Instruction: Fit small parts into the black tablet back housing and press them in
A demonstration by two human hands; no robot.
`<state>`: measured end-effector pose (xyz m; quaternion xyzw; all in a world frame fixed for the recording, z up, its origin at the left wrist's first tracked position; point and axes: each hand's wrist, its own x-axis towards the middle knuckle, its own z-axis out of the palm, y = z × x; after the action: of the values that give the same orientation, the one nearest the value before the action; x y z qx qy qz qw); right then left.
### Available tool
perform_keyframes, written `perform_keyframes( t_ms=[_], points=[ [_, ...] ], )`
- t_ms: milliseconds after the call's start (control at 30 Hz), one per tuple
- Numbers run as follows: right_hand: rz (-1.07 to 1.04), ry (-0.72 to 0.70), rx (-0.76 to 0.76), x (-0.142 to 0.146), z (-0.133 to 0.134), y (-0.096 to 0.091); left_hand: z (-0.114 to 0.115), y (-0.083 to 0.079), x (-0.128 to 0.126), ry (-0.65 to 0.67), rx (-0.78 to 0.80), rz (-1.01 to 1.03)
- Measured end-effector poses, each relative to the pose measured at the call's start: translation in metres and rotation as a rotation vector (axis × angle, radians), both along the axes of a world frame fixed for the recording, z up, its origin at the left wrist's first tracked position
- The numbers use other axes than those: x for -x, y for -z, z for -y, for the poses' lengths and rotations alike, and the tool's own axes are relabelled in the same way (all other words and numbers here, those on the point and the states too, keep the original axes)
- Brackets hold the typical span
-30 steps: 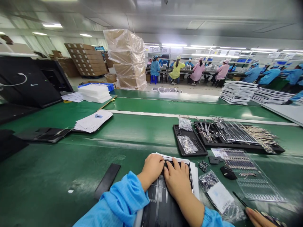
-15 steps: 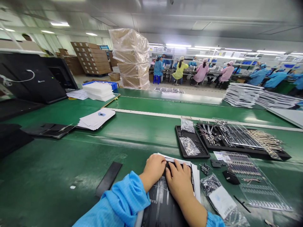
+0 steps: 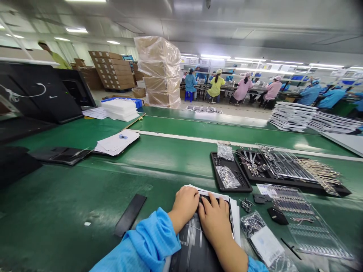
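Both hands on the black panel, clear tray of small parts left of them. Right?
Not quite: the head view shows the clear plastic tray of small parts to the right of the hands, not the left. The rest holds: the left hand and right hand are both on the black panel.

The left hand [image 3: 185, 205], curled, and the right hand [image 3: 214, 221], fingers spread, rest on a black panel [image 3: 195, 241] lying on white paper sheets [image 3: 235, 223]. Just right of the right fingers [image 3: 214, 202]: small black parts [image 3: 246, 205] and a labelled plastic bag [image 3: 262, 241]. Left of the left hand: a black strip [image 3: 129, 215] on the green conveyor belt [image 3: 56, 200].
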<state>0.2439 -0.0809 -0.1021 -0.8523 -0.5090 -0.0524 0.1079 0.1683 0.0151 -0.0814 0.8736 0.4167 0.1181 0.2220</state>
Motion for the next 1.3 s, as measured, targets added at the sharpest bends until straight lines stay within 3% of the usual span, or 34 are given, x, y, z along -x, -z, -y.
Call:
perform_keyframes(
  t_ms=[833,1300],
  points=[
    [-0.06,-0.009,0.025,0.0004,-0.0013,-0.0002,-0.0027,0.0096,0.0025,-0.033,0.025,0.04],
    [-0.074,-0.015,0.002,0.0005,-0.0007,-0.0065,-0.0013,0.0059,0.0015,-0.069,0.039,0.028]
  ],
)
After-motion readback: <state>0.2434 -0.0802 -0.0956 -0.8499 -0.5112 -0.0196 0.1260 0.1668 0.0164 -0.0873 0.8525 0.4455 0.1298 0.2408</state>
